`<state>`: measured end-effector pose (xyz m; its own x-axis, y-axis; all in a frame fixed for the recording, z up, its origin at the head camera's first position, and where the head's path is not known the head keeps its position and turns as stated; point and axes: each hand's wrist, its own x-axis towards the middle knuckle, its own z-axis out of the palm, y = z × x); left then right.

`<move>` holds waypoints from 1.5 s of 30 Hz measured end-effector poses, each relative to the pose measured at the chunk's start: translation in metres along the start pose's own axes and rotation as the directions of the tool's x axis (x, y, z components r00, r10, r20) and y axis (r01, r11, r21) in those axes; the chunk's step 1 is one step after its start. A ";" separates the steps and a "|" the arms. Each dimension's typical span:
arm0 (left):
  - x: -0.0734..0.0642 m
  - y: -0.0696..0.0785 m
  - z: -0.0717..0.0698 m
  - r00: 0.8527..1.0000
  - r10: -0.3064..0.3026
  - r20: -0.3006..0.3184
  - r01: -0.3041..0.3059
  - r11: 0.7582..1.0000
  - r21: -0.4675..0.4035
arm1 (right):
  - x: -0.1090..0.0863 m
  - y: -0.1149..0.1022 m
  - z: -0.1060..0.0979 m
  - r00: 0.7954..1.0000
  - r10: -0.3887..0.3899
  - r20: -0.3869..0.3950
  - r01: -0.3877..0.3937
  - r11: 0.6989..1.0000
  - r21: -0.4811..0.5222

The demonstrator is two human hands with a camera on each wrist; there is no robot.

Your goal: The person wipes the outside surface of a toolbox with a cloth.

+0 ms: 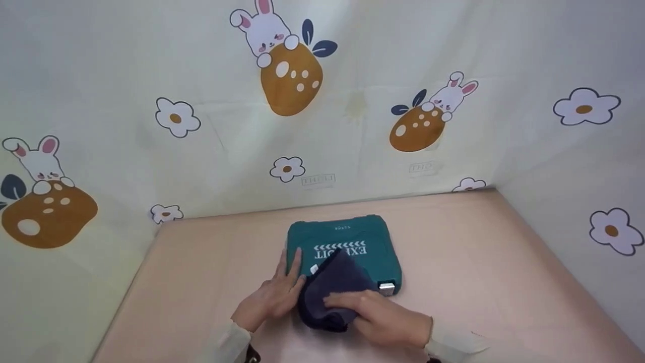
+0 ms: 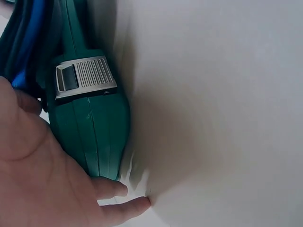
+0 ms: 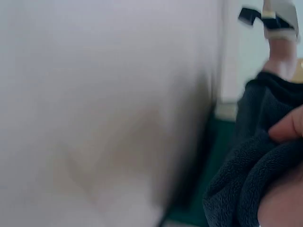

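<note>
A teal-green tool case (image 1: 347, 232) with white lettering and metal latches lies flat on the table. My left hand (image 1: 276, 297) rests against its near left corner, fingers extended along the side. In the left wrist view those straight fingers reach past the case's end (image 2: 90, 132), beneath a silver latch (image 2: 87, 76). My right hand (image 1: 385, 316) grips a folded dark navy cloth (image 1: 337, 282) over the near part of the case, hiding some of the lettering. The right wrist view shows the plush cloth (image 3: 241, 175) bunched between thumb and fingers.
A pale pink tabletop (image 1: 216, 252) surrounds the case. Behind it and at both sides hang light curtains (image 1: 352, 166) printed with rabbits and flowers. The second silver latch (image 1: 386, 288) shows at the case's near right corner.
</note>
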<state>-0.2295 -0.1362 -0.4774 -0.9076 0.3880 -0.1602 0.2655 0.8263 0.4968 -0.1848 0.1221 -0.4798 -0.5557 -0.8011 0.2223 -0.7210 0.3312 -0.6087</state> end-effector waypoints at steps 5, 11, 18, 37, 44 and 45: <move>0.001 0.001 -0.001 1.000 0.005 0.005 -0.005 1.000 -0.019 | 0.006 -0.009 0.022 0.998 0.051 0.041 -0.054 0.994 0.097; 0.001 0.003 -0.002 0.999 -0.026 0.025 0.026 0.999 -0.023 | 0.013 -0.008 0.035 0.995 0.003 0.097 -0.009 0.998 0.062; 0.001 0.004 -0.001 0.999 -0.040 0.015 0.040 0.999 -0.005 | 0.016 0.001 0.032 0.975 -0.092 0.201 0.118 0.986 -0.121; 0.002 0.004 0.001 0.999 -0.042 0.005 0.042 0.999 0.000 | 0.009 0.017 -0.009 0.911 -0.256 0.325 0.375 0.842 -0.387; 0.002 0.002 0.001 0.997 -0.078 0.019 0.078 0.997 -0.010 | 0.002 0.021 -0.015 0.917 -0.272 0.290 0.373 0.845 -0.384; 0.002 0.002 0.002 0.997 -0.080 0.020 0.080 0.997 -0.009 | 0.001 0.020 -0.016 0.918 -0.274 0.287 0.372 0.845 -0.384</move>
<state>-0.2306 -0.1329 -0.4785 -0.9193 0.3289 -0.2161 0.1891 0.8508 0.4902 -0.2066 0.1357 -0.4801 -0.1938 -0.9692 0.1517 -0.9751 0.1732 -0.1387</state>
